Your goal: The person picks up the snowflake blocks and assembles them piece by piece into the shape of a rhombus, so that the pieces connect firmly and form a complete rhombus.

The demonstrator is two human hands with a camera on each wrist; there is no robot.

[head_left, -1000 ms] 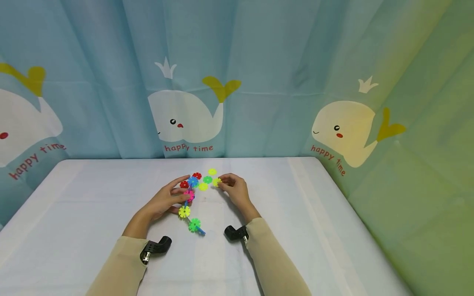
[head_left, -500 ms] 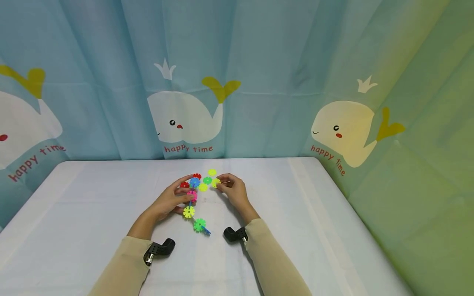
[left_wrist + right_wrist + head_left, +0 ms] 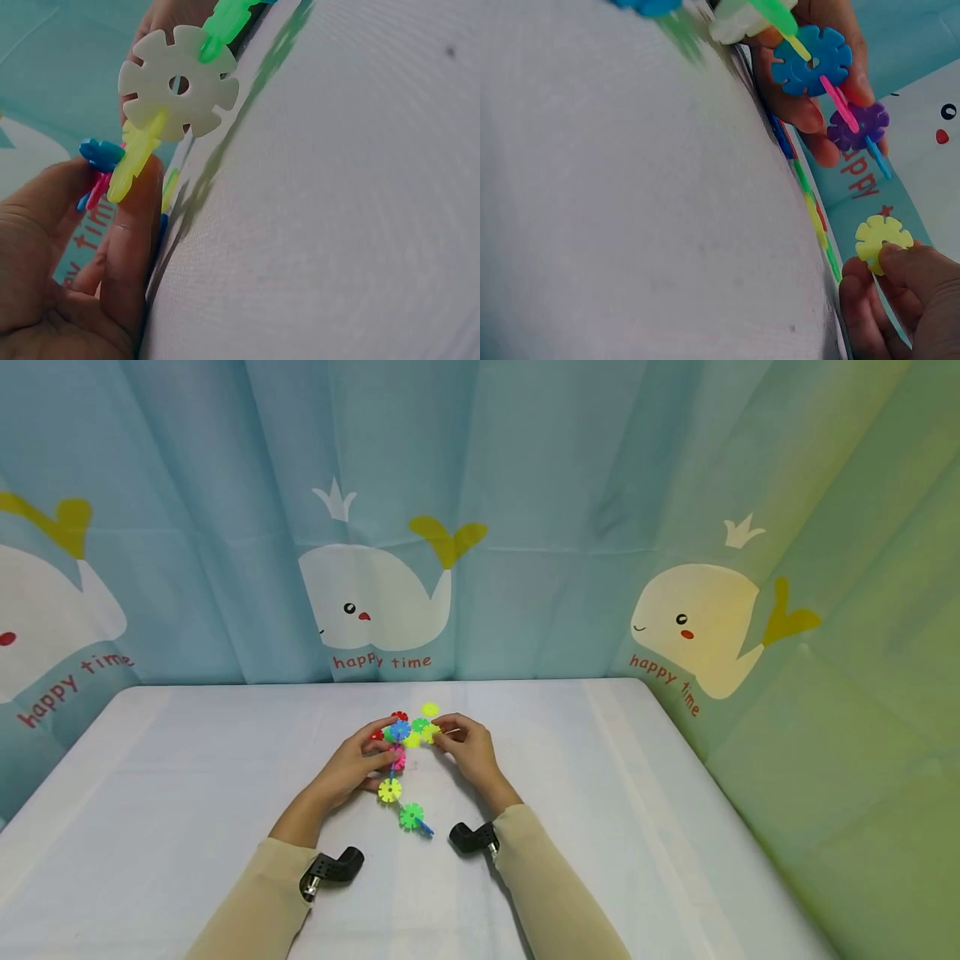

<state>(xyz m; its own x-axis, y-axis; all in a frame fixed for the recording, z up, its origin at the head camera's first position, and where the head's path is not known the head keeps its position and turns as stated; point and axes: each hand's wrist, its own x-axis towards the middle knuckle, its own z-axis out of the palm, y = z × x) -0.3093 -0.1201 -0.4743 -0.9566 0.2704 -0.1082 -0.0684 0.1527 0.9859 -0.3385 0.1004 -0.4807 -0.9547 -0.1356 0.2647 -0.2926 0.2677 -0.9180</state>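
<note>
My left hand [image 3: 347, 774] holds a chain of interlocked notched plastic discs, gripping it near the pink disc [image 3: 397, 758]. The chain's blue disc [image 3: 400, 730] is at its far end; a yellow disc [image 3: 389, 790] and a green disc [image 3: 411, 817] hang toward me. In the left wrist view a white disc [image 3: 161, 82] joins the green and yellow ones. Purple shows on the chain's purple disc [image 3: 859, 126] in the right wrist view. Between thumb and fingers, my right hand [image 3: 472, 753] pinches a single yellow disc [image 3: 881, 238], apart from the chain.
Several loose discs lie on the white-covered table [image 3: 585, 827] beyond the hands, among them a red disc [image 3: 400, 716], a yellow disc [image 3: 430, 709] and a green disc [image 3: 420, 725]. A blue whale-print curtain [image 3: 540, 527] hangs behind the table's far edge.
My left hand has shifted to the right, carrying the chain along. The right hand has moved slightly left with its yellow disc, so that disc and the chain's blue end are closer together.
</note>
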